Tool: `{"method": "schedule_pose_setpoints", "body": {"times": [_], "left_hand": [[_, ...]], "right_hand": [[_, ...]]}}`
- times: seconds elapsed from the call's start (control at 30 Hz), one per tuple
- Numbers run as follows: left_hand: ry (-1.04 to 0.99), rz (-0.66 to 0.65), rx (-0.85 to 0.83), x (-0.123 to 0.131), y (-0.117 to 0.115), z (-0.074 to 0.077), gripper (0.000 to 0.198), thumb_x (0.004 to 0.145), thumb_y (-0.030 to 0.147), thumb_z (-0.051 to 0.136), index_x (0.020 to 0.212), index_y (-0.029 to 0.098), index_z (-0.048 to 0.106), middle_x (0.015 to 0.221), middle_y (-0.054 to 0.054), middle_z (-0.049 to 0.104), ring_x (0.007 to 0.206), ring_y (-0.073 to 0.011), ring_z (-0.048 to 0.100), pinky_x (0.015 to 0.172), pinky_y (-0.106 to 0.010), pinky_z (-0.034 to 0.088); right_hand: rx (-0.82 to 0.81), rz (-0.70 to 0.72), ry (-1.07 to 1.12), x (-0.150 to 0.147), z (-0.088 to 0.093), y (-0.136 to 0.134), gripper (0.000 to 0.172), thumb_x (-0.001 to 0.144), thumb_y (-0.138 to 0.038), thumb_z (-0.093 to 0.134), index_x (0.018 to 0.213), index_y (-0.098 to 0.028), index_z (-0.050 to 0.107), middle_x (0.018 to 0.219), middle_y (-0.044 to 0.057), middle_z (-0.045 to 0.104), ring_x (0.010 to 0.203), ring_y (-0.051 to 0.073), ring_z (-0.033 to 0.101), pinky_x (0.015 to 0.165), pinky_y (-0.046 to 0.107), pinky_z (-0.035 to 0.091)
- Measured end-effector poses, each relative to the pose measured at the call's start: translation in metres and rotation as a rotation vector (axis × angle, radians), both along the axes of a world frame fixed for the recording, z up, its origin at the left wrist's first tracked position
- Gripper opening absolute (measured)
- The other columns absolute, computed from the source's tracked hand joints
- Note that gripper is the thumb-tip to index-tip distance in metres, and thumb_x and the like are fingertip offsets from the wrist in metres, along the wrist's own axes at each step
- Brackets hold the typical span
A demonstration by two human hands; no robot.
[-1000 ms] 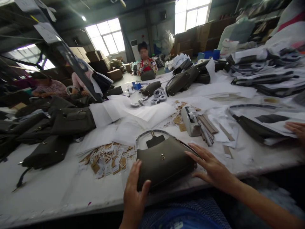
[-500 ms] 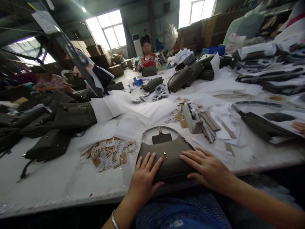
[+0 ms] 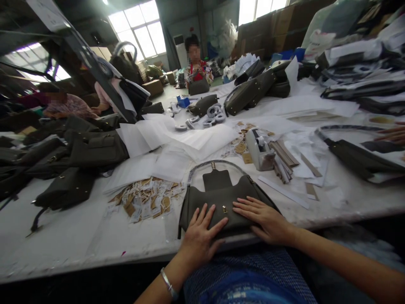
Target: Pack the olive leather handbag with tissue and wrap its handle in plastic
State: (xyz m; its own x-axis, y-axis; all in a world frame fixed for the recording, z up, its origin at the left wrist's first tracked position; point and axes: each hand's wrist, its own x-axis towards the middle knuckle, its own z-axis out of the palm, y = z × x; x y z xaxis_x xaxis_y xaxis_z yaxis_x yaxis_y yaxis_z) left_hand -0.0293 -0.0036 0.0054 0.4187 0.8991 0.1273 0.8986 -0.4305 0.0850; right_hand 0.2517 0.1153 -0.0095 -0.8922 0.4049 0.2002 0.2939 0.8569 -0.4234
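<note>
A dark olive handbag (image 3: 234, 190) lies at the table's front edge, its wrapped handle and its flap with a gold clasp (image 3: 213, 165) stretched out behind it. My left hand (image 3: 204, 232) rests with spread fingers on the left part of the bag's front. On the right part lies my right hand (image 3: 264, 217), palm down, fingers extended. Between the two hands a small gold lock (image 3: 225, 209) shows on the leather. Neither hand grips anything.
Left of the bag are a heap of tags (image 3: 145, 200), white sheets (image 3: 136, 169) and stacked dark bags (image 3: 95, 147). Behind right stands a tape dispenser (image 3: 259, 150). Another bag (image 3: 360, 156) lies right, beside a person's hand (image 3: 392, 134). People sit farther back.
Both hands have stayed on the bag, my right hand slightly further toward its middle. More of the bag's right side shows. At the right, the other person's hand has moved up.
</note>
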Motion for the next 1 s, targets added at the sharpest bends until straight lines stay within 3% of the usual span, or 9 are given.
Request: {"method": "schedule_pose_setpoints", "body": {"times": [0.1,0.2,0.33,0.43,0.5,0.67,0.77,0.9,1.0], "left_hand": [[0.016,0.028,0.024,0.007,-0.003,-0.003,0.087,0.083,0.045,0.073,0.153,0.045,0.021,0.166,-0.01,0.011,0.147,-0.0422,0.022,0.112,-0.066,0.033],[0.022,0.05,0.06,0.01,-0.004,-0.012,0.09,0.082,0.045,0.075,0.153,0.045,0.019,0.166,-0.01,0.008,0.148,-0.0422,0.02,0.113,-0.066,0.032],[-0.007,0.062,0.11,0.007,-0.003,-0.023,0.081,0.086,0.052,0.068,0.152,0.047,0.021,0.167,-0.005,0.007,0.149,-0.0393,0.018,0.115,-0.063,0.031],[-0.012,0.059,0.145,0.004,-0.003,-0.028,0.077,0.087,0.055,0.065,0.152,0.047,0.024,0.166,-0.004,0.009,0.149,-0.0383,0.02,0.115,-0.061,0.032],[-0.008,0.054,0.171,0.004,-0.003,-0.031,0.077,0.087,0.054,0.065,0.152,0.046,0.025,0.166,-0.005,0.011,0.149,-0.0383,0.021,0.115,-0.061,0.032],[0.009,0.045,0.241,0.004,-0.002,-0.035,0.077,0.087,0.055,0.064,0.152,0.045,0.024,0.165,-0.007,0.014,0.148,-0.0382,0.025,0.112,-0.06,0.038],[0.043,0.046,0.293,0.002,0.0,-0.033,0.079,0.087,0.059,0.062,0.153,0.044,0.023,0.164,-0.009,0.018,0.145,-0.0385,0.03,0.109,-0.058,0.042],[0.084,-0.008,0.453,0.0,0.007,-0.042,0.084,0.082,0.068,0.061,0.153,0.039,0.027,0.158,-0.016,0.032,0.138,-0.0414,0.042,0.099,-0.055,0.051],[0.087,0.017,0.637,0.003,0.011,-0.069,0.076,0.083,0.065,0.063,0.15,0.043,0.034,0.149,-0.011,0.049,0.131,-0.0368,0.052,0.094,-0.051,0.055]], "right_hand": [[-0.076,-0.044,-0.009,-0.011,0.024,0.005,0.058,0.091,-0.036,0.062,0.146,-0.023,0.048,0.146,0.01,0.053,0.135,0.028,0.05,0.116,0.049,0.036],[-0.07,-0.041,-0.005,-0.037,0.039,0.017,0.042,0.097,-0.028,0.052,0.139,-0.022,0.056,0.134,0.011,0.063,0.12,0.026,0.061,0.102,0.041,0.048],[-0.019,0.154,-0.069,-0.076,0.038,0.04,0.026,0.096,-0.022,0.054,0.113,-0.023,0.074,0.113,0.008,0.072,0.1,0.022,0.068,0.085,0.03,0.052],[-0.024,0.183,-0.097,-0.089,0.033,0.049,0.016,0.092,-0.022,0.062,0.089,-0.02,0.078,0.087,0.005,0.074,0.084,0.018,0.068,0.076,0.026,0.05],[-0.03,0.168,-0.094,-0.09,0.032,0.049,0.015,0.091,-0.022,0.064,0.086,-0.019,0.077,0.084,0.005,0.073,0.081,0.017,0.068,0.076,0.025,0.049],[-0.082,0.144,-0.084,-0.084,0.053,0.046,0.014,0.089,-0.029,0.068,0.094,-0.02,0.077,0.086,0.004,0.075,0.082,0.018,0.07,0.074,0.023,0.05],[-0.123,0.024,0.012,-0.1,0.075,0.066,0.027,0.093,-0.038,0.064,0.113,-0.022,0.073,0.099,0.004,0.077,0.091,0.019,0.071,0.081,0.025,0.052],[0.041,-0.298,0.074,-0.16,0.091,0.122,0.038,0.097,-0.036,0.055,0.132,-0.021,0.063,0.13,0.008,0.067,0.12,0.022,0.061,0.103,0.031,0.045],[0.094,-0.406,0.043,-0.222,0.089,0.171,0.062,0.094,-0.039,0.061,0.147,-0.011,0.044,0.149,0.017,0.048,0.14,0.028,0.041,0.116,0.036,0.032]]}}
